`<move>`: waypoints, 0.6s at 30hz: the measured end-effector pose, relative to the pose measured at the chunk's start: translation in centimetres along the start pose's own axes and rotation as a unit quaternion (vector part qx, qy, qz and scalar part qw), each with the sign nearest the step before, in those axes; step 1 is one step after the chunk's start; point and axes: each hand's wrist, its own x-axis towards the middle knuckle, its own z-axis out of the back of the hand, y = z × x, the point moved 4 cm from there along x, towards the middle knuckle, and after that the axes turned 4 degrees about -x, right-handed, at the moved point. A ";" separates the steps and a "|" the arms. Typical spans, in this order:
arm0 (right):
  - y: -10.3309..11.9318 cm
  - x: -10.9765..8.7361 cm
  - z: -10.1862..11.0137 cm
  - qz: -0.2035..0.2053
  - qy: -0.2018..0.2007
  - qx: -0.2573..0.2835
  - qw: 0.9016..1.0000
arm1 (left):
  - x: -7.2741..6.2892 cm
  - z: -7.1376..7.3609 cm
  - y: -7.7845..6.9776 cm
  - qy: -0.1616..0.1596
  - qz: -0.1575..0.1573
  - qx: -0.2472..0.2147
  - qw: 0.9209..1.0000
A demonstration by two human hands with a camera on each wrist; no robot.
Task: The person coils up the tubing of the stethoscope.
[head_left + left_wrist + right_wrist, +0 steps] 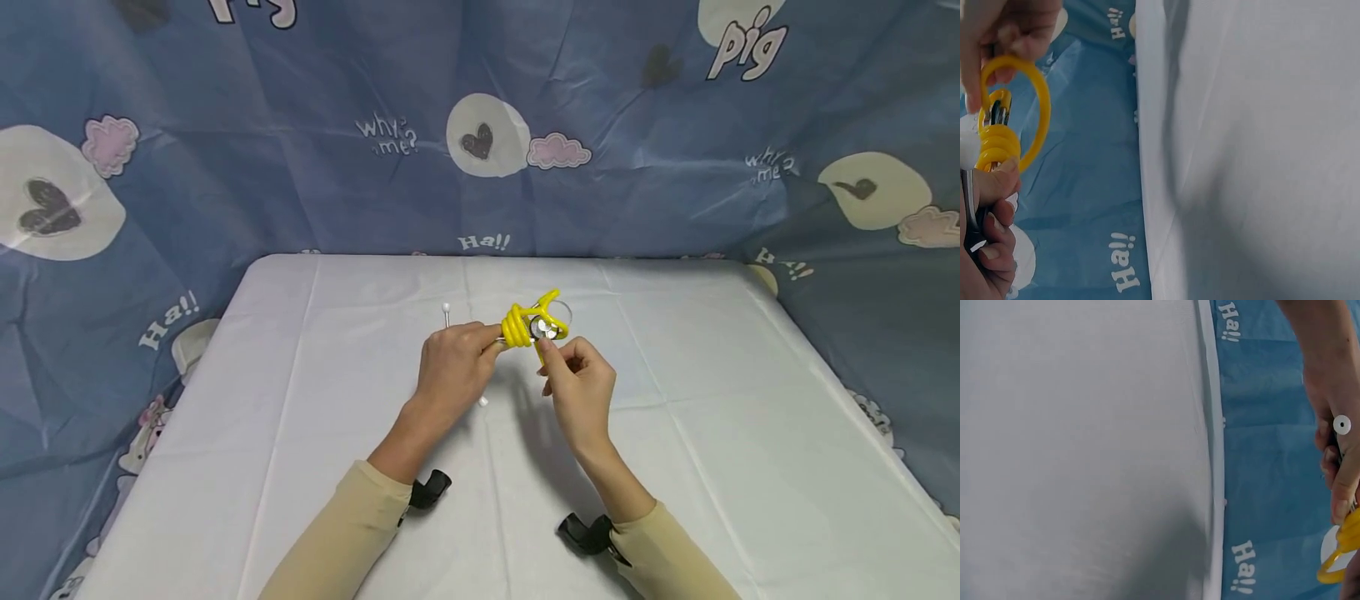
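A stethoscope with yellow tubing (516, 327) is held just above the table, its tubing wound in several turns around its metal ear tubes. My left hand (453, 362) grips the metal ear tubes below the coil. White ear tips (446, 307) stick out on either side of that hand. My right hand (585, 390) pinches at the round silver chest piece (543, 327) and the tubing beside it. In the left wrist view a wide yellow loop (1044, 119) stands out from the coil, with right-hand fingers (1030, 42) at its top.
A white cloth covers the table (360, 358). Behind and beside it hangs a blue patterned curtain (337, 183). Black wrist mounts (431, 489) sit at both sleeve cuffs.
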 end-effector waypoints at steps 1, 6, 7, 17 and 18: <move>-0.1 0.1 0.0 -0.001 -0.002 0.000 1.000 | -0.1 -0.1 -0.1 0.000 0.000 0.000 1.000; -0.1 0.4 -0.1 0.002 -0.015 -0.012 1.000 | -0.2 -0.5 -0.4 -0.001 0.001 0.004 1.000; -0.1 0.5 -0.1 0.006 -0.018 -0.016 1.000 | -0.3 -0.6 -0.4 -0.001 0.000 0.006 1.000; -3.5 1.9 0.6 0.054 -0.069 -0.091 0.992 | -0.6 -1.3 -1.3 -0.015 -0.042 0.037 0.998; -3.7 2.0 0.7 0.056 -0.071 -0.097 0.991 | -0.6 -1.4 -1.4 -0.015 -0.042 0.035 0.998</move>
